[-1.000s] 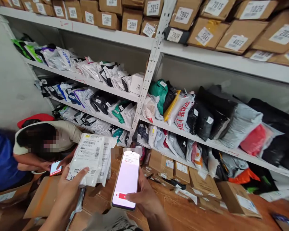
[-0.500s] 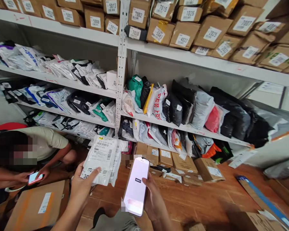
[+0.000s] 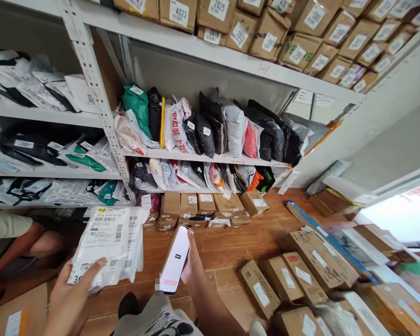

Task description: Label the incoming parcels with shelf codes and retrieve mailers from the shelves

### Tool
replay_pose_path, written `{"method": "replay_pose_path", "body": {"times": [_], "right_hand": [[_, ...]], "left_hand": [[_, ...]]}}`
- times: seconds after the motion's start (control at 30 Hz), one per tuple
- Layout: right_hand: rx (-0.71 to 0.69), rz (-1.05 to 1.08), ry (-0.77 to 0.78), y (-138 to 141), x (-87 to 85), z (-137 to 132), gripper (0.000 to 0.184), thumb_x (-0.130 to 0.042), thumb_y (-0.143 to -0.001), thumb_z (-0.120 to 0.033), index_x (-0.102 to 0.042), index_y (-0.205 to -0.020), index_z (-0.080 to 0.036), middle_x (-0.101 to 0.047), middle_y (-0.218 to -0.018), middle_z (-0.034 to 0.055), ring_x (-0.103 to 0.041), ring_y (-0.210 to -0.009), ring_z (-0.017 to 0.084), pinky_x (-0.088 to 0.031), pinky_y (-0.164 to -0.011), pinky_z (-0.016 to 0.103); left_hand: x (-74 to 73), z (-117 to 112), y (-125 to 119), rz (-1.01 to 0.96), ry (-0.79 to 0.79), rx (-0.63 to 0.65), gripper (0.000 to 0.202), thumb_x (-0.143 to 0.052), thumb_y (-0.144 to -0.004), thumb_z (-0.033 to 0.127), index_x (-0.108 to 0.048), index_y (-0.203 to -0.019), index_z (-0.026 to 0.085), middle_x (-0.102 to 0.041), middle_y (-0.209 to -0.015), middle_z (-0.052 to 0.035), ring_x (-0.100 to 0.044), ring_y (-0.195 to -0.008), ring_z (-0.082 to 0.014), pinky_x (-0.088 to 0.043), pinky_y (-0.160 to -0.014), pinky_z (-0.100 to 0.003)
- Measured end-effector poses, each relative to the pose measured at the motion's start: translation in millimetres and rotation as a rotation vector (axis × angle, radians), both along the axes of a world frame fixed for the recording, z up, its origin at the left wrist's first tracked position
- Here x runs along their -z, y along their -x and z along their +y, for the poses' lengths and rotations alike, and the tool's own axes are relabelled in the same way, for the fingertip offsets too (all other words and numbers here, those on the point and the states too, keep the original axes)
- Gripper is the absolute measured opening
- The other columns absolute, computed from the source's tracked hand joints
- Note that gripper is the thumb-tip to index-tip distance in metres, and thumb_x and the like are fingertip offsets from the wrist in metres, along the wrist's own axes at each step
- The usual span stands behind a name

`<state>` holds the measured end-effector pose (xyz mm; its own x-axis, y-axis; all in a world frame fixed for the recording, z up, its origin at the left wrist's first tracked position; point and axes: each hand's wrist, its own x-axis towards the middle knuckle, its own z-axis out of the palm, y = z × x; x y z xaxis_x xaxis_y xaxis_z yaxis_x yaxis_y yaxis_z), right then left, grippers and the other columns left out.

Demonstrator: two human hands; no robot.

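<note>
White plastic mailer bags [image 3: 103, 242] with printed shipping labels are pinched in my left hand [image 3: 72, 289], thumb on top and fingers beneath. At least two bags overlap, the rear one showing at the right. My right hand [image 3: 192, 259] grips a smartphone [image 3: 176, 261], tilted, with a lit pale screen. On that screen are a small dark box and a pinkish bar, whose text I cannot read. Phone and bags are held apart, above the wooden floor [image 3: 210, 242].
White metal shelves [image 3: 101, 93] hold mailer bags and, on top, cardboard boxes [image 3: 217, 11]. Floor boxes [image 3: 227, 203] line the shelf foot; more boxes [image 3: 322, 256] stand at right. A person [image 3: 10, 242] crouches at left behind a carton [image 3: 24, 308]. A bright opening [image 3: 406, 200] is at far right.
My view has swung to the right, bringing the right-hand floor boxes and bright opening into sight. The bags and phone stay in my hands; the crouching person is now mostly cut off.
</note>
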<state>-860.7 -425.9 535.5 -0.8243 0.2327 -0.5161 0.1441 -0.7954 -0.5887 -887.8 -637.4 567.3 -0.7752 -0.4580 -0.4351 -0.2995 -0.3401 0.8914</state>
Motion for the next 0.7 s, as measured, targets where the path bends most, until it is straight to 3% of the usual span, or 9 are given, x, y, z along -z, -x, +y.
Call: {"method": "replay_pose_path", "body": {"times": [0.1,0.27,0.43,0.7], "right_hand": [[0.007,0.053,0.096,-11,-10.3,11,0.054,-0.073,-0.055,-0.065,-0.062,-0.082,-0.019,-0.064,-0.066,-0.0012,-0.056,-0.061,0.015,-0.047,-0.061,0.028],[0.015,-0.001,0.035,-25,-9.7,28,0.044,-0.074,-0.052,-0.053,-0.060,-0.073,-0.017,-0.064,-0.064,0.0003,-0.059,-0.062,0.017,-0.048,-0.064,0.030],[0.150,-0.011,-0.093,-33,-8.1,37,0.038,-0.077,-0.047,-0.041,-0.058,-0.071,-0.019,-0.065,-0.063,-0.0013,-0.059,-0.062,0.016,-0.046,-0.061,0.027],[0.136,-0.075,-0.078,-41,-0.4,43,0.041,-0.070,-0.050,-0.048,-0.055,-0.074,-0.019,-0.061,-0.061,-0.0002,-0.056,-0.059,0.017,-0.046,-0.060,0.029]], "left_hand": [[-17.2,16,-8,-0.087,-0.093,-0.007,0.035,-0.072,-0.054,0.017,-0.070,-0.088,0.023,-0.067,-0.073,0.0050,-0.059,-0.058,-0.0095,-0.051,-0.051,-0.011],[-37.2,34,-17,-0.192,-0.209,0.016,0.021,-0.059,-0.070,0.008,-0.067,-0.085,0.020,-0.065,-0.061,0.0055,-0.058,-0.048,-0.0106,-0.049,-0.043,-0.013],[-37.4,39,-23,-0.220,-0.212,0.092,0.021,-0.051,-0.084,0.009,-0.067,-0.094,0.020,-0.066,-0.066,0.0043,-0.062,-0.052,-0.0114,-0.048,-0.041,-0.013],[-46.1,47,-28,-0.239,-0.192,0.146,0.024,-0.050,-0.085,0.012,-0.066,-0.101,0.021,-0.068,-0.091,-0.0012,-0.068,-0.076,-0.0164,-0.052,-0.043,-0.014]]}}
